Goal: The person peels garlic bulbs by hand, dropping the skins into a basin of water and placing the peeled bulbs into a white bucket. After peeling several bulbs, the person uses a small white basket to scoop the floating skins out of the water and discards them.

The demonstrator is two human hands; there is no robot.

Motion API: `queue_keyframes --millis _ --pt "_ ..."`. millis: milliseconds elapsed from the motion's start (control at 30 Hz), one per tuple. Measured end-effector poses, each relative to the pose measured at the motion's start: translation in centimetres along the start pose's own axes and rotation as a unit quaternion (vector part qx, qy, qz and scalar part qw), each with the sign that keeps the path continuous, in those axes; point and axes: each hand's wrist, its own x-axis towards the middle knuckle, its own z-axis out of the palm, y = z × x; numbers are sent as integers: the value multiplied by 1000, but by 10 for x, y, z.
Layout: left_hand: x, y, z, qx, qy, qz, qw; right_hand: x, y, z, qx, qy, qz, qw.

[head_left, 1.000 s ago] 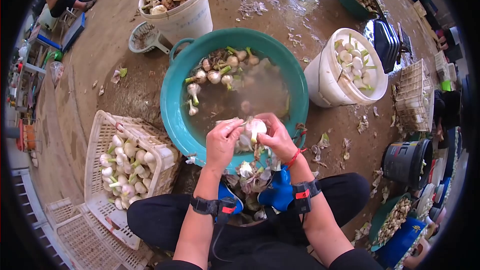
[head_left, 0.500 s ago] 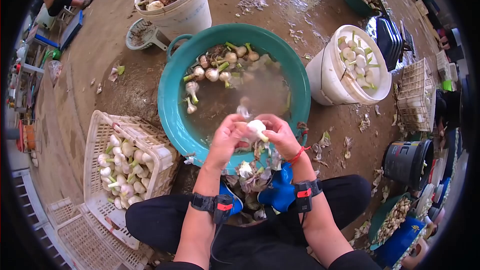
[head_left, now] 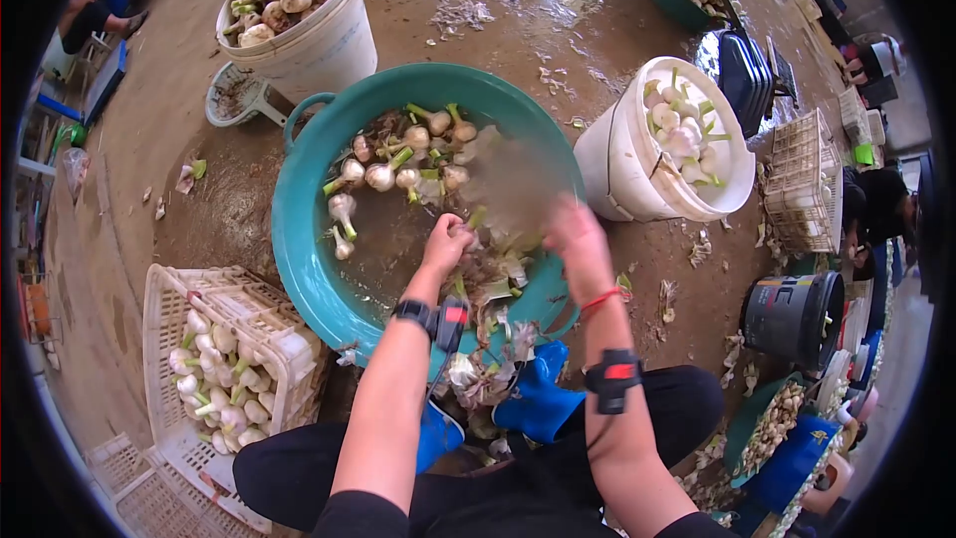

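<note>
A wide green basin [head_left: 299,279] holds murky water and several unpeeled garlic bulbs [head_left: 380,176]. Over its near half, my left hand [head_left: 448,242] has its fingers curled; whatever is between them is hidden. My right hand [head_left: 580,244] is at the basin's right side, smeared by motion, so I cannot see whether it holds anything. Loose garlic skins [head_left: 498,269] lie between and below the hands. To the right, a white bucket [head_left: 622,154] contains peeled white garlic bulbs [head_left: 685,130] with green stems.
A plastic crate [head_left: 164,339] of cleaned garlic stands at left. Behind the basin are a bucket [head_left: 309,55] of unpeeled garlic and a plastic scoop [head_left: 234,95]. A black bucket [head_left: 792,314] sits at right. My blue boots [head_left: 543,394] are below the basin. Other people are at the edges.
Half a second ago both hands were together around a white garlic bulb. They have since separated, the right moving rightward; the bulb is no longer distinguishable. The camera view has shifted.
</note>
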Motion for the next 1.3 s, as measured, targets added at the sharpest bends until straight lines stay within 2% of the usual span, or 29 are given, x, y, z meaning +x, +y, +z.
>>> queue_keyframes --millis 33,67,133,167,200,233,267,333,367,467,500,533,567,600,633,667,733,767,800,867,900,933,1000,1067,1133,1167,1200,1267,1300 --pt "-20 14 2 -245 -13 -82 966 -8 13 20 -140 9 -29 990" --pt "-43 25 5 -344 -43 -29 938 -1 58 21 -289 -22 -127 948" --pt "-76 38 6 -406 -70 8 911 -14 54 43 -265 -114 -152 945" --pt "-83 40 3 -405 -68 6 912 -17 52 44 -279 -113 -160 940" --pt "-88 41 -3 -276 -21 96 956 -21 50 46 -292 -113 -171 934" --pt "-96 43 -8 -138 28 183 973 -25 48 48 -292 -118 -171 934" --pt "-105 51 -11 -139 33 183 973 -30 45 51 -310 -105 -202 923" --pt "-120 73 -18 -12 104 159 982 -39 37 58 -325 -93 -237 911" --pt "-127 81 -20 70 130 186 971 -46 33 62 -347 -81 -240 903" --pt "-135 87 -23 33 133 140 981 -60 26 64 -362 -72 -256 894" --pt "-135 85 -24 -122 75 118 983 -63 24 64 -355 -74 -265 893" --pt "-136 82 -27 -121 75 120 982 -65 25 62 -355 -74 -267 893" --pt "-137 80 -32 -233 13 82 969 -65 28 59 -96 -127 -114 981" --pt "-137 78 -34 -339 -50 43 938 -66 29 57 174 -168 50 969" --pt "-141 84 -35 -359 -78 53 929 -67 24 57 211 -186 83 956" --pt "-147 89 -34 -359 -76 54 929 -70 24 57 211 -188 82 956" --pt "-159 101 -30 -250 -44 59 965 -74 24 59 133 -228 47 963" --pt "-159 98 -32 -292 -60 49 953 -75 23 57 209 -230 105 945" --pt "-162 101 -33 -292 -60 50 953 -74 20 55 209 -231 103 945" --pt "-171 109 -33 -343 -64 109 931 -74 11 55 305 -306 222 874" --pt "-168 102 -28 -259 -4 155 953 -80 8 58 271 -242 244 899" --pt "-171 100 -28 -258 -4 155 953 -81 14 60 271 -243 244 899" --pt "-175 96 -28 -299 -109 75 945 -81 32 62 108 -147 39 983" --pt "-171 97 -32 -324 -84 77 939 -79 21 59 93 -172 51 979" --pt "-165 96 -38 -377 -39 80 922 -80 15 58 91 -242 71 963" --pt "-154 85 -41 -377 -34 119 918 -84 11 60 135 -250 91 955" --pt "-152 79 -41 -378 -31 119 918 -88 6 62 135 -252 93 954" --pt "-154 86 -35 -354 51 118 926 -92 -1 64 233 -290 119 920" --pt "-162 87 -31 -450 18 30 892 -91 8 64 236 -249 102 934"
